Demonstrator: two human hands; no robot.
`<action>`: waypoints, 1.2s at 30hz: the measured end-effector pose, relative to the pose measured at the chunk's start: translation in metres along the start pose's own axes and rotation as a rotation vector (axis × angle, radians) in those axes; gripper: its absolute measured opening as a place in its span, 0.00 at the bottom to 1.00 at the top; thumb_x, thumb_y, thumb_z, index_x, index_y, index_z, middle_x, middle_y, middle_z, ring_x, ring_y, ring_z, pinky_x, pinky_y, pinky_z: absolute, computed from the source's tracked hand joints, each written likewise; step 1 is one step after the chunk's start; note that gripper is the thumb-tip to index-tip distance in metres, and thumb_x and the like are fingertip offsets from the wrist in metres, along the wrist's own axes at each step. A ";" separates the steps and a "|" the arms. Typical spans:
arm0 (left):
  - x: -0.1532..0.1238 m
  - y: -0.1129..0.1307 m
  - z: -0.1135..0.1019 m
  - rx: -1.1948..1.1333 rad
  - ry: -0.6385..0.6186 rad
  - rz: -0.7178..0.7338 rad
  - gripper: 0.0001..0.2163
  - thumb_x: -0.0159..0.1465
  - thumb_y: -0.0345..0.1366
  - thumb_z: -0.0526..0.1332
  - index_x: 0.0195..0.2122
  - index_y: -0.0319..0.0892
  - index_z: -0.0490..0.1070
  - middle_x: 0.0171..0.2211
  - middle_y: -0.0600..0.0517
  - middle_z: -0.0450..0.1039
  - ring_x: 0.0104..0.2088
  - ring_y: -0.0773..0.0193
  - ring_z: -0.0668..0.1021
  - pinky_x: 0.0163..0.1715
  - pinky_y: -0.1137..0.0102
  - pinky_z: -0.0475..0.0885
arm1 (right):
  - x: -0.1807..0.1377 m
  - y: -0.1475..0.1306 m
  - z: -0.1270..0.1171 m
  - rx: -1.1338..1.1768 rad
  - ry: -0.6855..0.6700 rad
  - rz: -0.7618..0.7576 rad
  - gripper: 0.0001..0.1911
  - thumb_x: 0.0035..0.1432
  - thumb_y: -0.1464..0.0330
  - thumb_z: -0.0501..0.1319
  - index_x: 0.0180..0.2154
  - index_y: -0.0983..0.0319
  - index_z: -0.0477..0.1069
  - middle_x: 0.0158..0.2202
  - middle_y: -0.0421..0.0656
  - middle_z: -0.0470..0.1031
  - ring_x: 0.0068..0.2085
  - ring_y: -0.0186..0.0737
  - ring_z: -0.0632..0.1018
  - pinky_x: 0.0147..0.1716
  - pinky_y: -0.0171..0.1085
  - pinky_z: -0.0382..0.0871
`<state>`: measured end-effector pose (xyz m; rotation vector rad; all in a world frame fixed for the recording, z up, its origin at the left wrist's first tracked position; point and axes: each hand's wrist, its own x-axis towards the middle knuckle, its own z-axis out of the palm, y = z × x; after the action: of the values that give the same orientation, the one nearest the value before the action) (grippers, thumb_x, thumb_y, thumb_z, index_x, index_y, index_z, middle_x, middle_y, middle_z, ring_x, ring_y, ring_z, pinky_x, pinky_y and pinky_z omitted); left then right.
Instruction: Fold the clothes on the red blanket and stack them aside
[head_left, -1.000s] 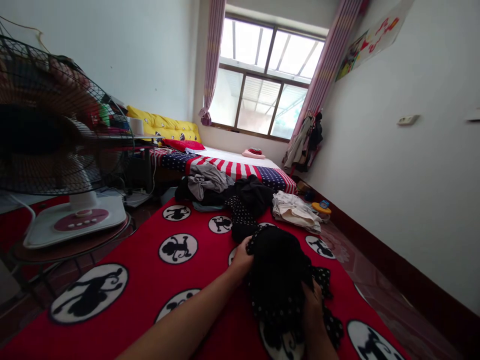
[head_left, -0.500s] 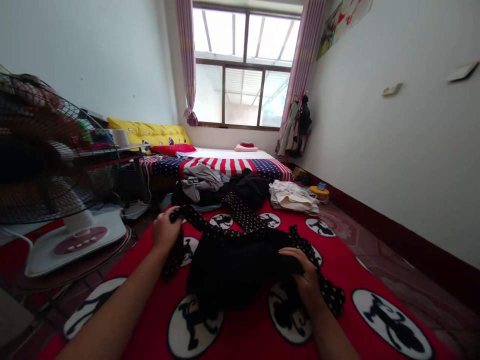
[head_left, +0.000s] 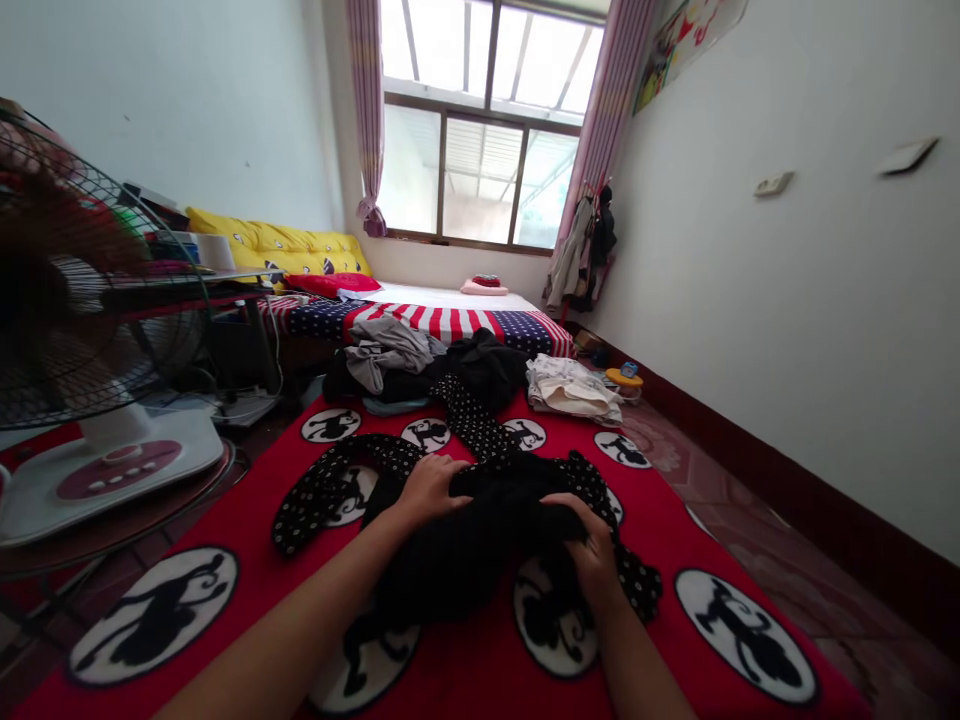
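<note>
A black garment (head_left: 465,560) with white-dotted black sleeves lies bunched in front of me on a red blanket (head_left: 465,690). One dotted sleeve (head_left: 319,490) curves out to the left; another dotted part (head_left: 634,575) shows at the right. My left hand (head_left: 433,490) grips the upper left of the black body, thumb towards the middle. At the right side, my right hand (head_left: 585,540) has its fingers closed round a fold of the same cloth. Its fingertips are partly hidden by the fabric. Beyond, a dotted strip of cloth (head_left: 472,415) runs up towards the clothes pile.
Behind the garment lie grey clothes (head_left: 390,350), black clothes (head_left: 487,370) and a stack of folded white clothes (head_left: 574,388). A fan (head_left: 90,400) stands at the left on a round stool. A bed (head_left: 450,325) is under the window; a wall borders the right.
My left hand has let go of the left dotted sleeve and moved right onto the black body. That sleeve now lies on the blanket. My right hand keeps its hold.
</note>
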<state>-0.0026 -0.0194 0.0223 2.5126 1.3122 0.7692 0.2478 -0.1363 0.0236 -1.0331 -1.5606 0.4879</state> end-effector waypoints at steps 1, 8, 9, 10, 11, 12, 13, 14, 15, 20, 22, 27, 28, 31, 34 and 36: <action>-0.003 0.000 0.000 -0.013 0.023 0.003 0.19 0.53 0.40 0.68 0.47 0.45 0.76 0.41 0.44 0.77 0.45 0.48 0.76 0.52 0.55 0.64 | 0.000 -0.003 0.000 0.010 -0.004 0.009 0.13 0.55 0.63 0.57 0.40 0.60 0.74 0.40 0.45 0.77 0.44 0.47 0.76 0.45 0.42 0.68; -0.037 0.005 -0.011 -0.138 0.314 0.123 0.11 0.57 0.39 0.66 0.41 0.46 0.76 0.36 0.49 0.75 0.40 0.57 0.75 0.43 0.63 0.68 | 0.006 0.004 -0.008 0.418 0.266 0.230 0.21 0.48 0.66 0.55 0.45 0.60 0.73 0.48 0.48 0.75 0.48 0.49 0.76 0.46 0.46 0.70; -0.040 0.007 -0.011 -0.128 0.323 0.160 0.10 0.58 0.38 0.66 0.41 0.46 0.77 0.36 0.49 0.74 0.39 0.58 0.75 0.43 0.63 0.68 | 0.011 0.010 -0.011 0.482 0.359 0.263 0.22 0.48 0.65 0.55 0.46 0.59 0.72 0.51 0.47 0.74 0.49 0.49 0.76 0.46 0.46 0.70; -0.041 0.008 -0.011 -0.118 0.331 0.199 0.09 0.58 0.37 0.66 0.40 0.46 0.77 0.36 0.49 0.74 0.39 0.59 0.75 0.42 0.64 0.68 | 0.018 0.017 -0.013 0.499 0.424 0.292 0.22 0.48 0.64 0.56 0.47 0.58 0.71 0.53 0.47 0.72 0.51 0.49 0.74 0.47 0.47 0.70; -0.042 0.010 -0.011 -0.109 0.339 0.235 0.09 0.58 0.36 0.66 0.40 0.46 0.77 0.36 0.49 0.74 0.38 0.59 0.75 0.42 0.64 0.68 | 0.026 0.023 -0.014 0.457 0.440 0.317 0.23 0.47 0.63 0.59 0.48 0.57 0.71 0.54 0.46 0.71 0.54 0.49 0.72 0.49 0.47 0.69; -0.043 0.011 -0.010 -0.100 0.352 0.265 0.08 0.57 0.35 0.66 0.39 0.45 0.77 0.36 0.49 0.74 0.38 0.59 0.75 0.41 0.64 0.68 | 0.034 0.028 -0.014 0.362 0.410 0.332 0.26 0.46 0.62 0.62 0.49 0.56 0.70 0.55 0.46 0.70 0.56 0.50 0.70 0.51 0.48 0.67; -0.043 0.011 -0.010 -0.092 0.363 0.288 0.08 0.57 0.34 0.67 0.39 0.45 0.77 0.36 0.50 0.74 0.38 0.60 0.75 0.41 0.64 0.68 | 0.043 0.032 -0.012 0.228 0.343 0.329 0.30 0.43 0.62 0.65 0.51 0.56 0.69 0.56 0.46 0.69 0.58 0.51 0.68 0.53 0.49 0.65; -0.042 0.012 -0.009 -0.083 0.371 0.304 0.08 0.57 0.34 0.67 0.39 0.45 0.77 0.36 0.50 0.74 0.38 0.60 0.75 0.41 0.64 0.68 | 0.050 0.033 -0.009 0.073 0.252 0.301 0.34 0.41 0.63 0.67 0.54 0.55 0.67 0.58 0.46 0.68 0.60 0.51 0.65 0.56 0.51 0.62; -0.042 0.012 -0.009 -0.074 0.377 0.313 0.08 0.57 0.33 0.67 0.39 0.45 0.76 0.36 0.50 0.74 0.38 0.60 0.75 0.40 0.64 0.68 | 0.057 0.033 -0.005 -0.083 0.143 0.252 0.39 0.39 0.64 0.68 0.56 0.55 0.65 0.59 0.46 0.66 0.62 0.52 0.62 0.58 0.52 0.58; -0.043 0.015 -0.012 -0.058 0.385 0.300 0.12 0.57 0.33 0.67 0.43 0.44 0.74 0.38 0.50 0.73 0.39 0.59 0.75 0.42 0.63 0.69 | 0.071 -0.002 0.026 -0.563 -0.519 -0.025 0.25 0.46 0.71 0.63 0.49 0.59 0.73 0.46 0.46 0.78 0.49 0.48 0.75 0.50 0.42 0.64; -0.045 0.019 -0.015 -0.046 0.407 0.284 0.15 0.58 0.33 0.66 0.47 0.45 0.72 0.42 0.48 0.73 0.44 0.57 0.74 0.47 0.61 0.68 | 0.075 -0.024 0.033 -0.654 -0.729 -0.044 0.12 0.50 0.72 0.60 0.37 0.59 0.77 0.35 0.44 0.80 0.38 0.43 0.77 0.39 0.37 0.66; -0.053 0.025 -0.022 0.026 0.566 0.286 0.16 0.60 0.36 0.64 0.49 0.45 0.69 0.47 0.46 0.70 0.50 0.53 0.71 0.52 0.57 0.65 | 0.131 -0.060 0.022 -0.421 -0.761 0.154 0.13 0.47 0.58 0.65 0.28 0.61 0.77 0.25 0.40 0.77 0.28 0.38 0.74 0.29 0.34 0.65; -0.054 0.025 -0.023 0.022 0.601 0.285 0.14 0.61 0.36 0.63 0.48 0.45 0.69 0.45 0.47 0.70 0.48 0.54 0.71 0.50 0.58 0.66 | 0.147 -0.059 0.017 -0.300 -0.598 0.191 0.15 0.48 0.57 0.64 0.30 0.62 0.76 0.26 0.40 0.77 0.28 0.38 0.75 0.30 0.35 0.67; -0.054 0.019 -0.023 -0.035 0.687 0.223 0.09 0.64 0.35 0.59 0.45 0.44 0.69 0.43 0.47 0.69 0.46 0.57 0.72 0.48 0.61 0.68 | 0.184 -0.038 0.002 -0.135 0.064 0.202 0.21 0.49 0.55 0.62 0.42 0.61 0.73 0.36 0.42 0.78 0.37 0.41 0.77 0.40 0.39 0.70; -0.052 0.003 -0.023 -0.107 0.712 0.054 0.07 0.66 0.34 0.55 0.43 0.42 0.69 0.41 0.48 0.70 0.45 0.57 0.73 0.49 0.61 0.68 | 0.181 -0.004 -0.007 -0.217 0.365 0.281 0.29 0.50 0.58 0.61 0.53 0.60 0.64 0.51 0.48 0.73 0.49 0.45 0.75 0.51 0.45 0.67; -0.051 -0.011 -0.022 -0.128 0.672 -0.083 0.07 0.64 0.34 0.56 0.41 0.42 0.71 0.39 0.47 0.71 0.44 0.56 0.74 0.48 0.60 0.68 | 0.157 0.018 -0.011 -0.273 0.346 0.323 0.33 0.45 0.62 0.63 0.54 0.63 0.63 0.54 0.54 0.69 0.55 0.51 0.71 0.55 0.50 0.63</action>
<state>-0.0460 -0.0552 0.0184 2.1510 1.4648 1.7107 0.2690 -0.0005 0.1024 -1.5072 -1.1762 0.2955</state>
